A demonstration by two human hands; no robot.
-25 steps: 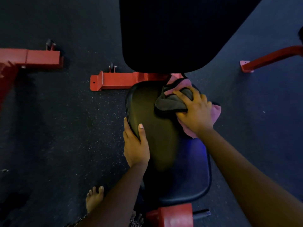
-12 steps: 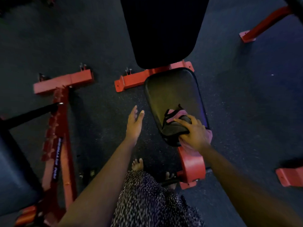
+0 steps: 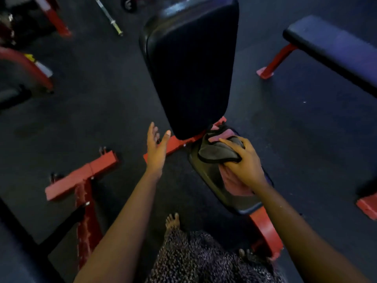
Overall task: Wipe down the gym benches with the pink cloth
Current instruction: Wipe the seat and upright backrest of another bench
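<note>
A black adjustable bench fills the middle: a raised backrest pad and a small seat pad on a red frame. My right hand grips the pink cloth, whose grey side with a black edge faces up, and holds it against the far end of the seat, just under the backrest. My left hand hovers to the left of the bench with straight fingers. It touches nothing.
A second flat bench with red legs stands at the far right. Red frame feet of another machine lie on the dark rubber floor at the left. A barbell end lies at the top. My bare feet stand beside the seat.
My right hand slid the cloth from the seat's near end up to its far end by the backrest. The left hand stayed off the bench, lifted and open. My view tilted up.
</note>
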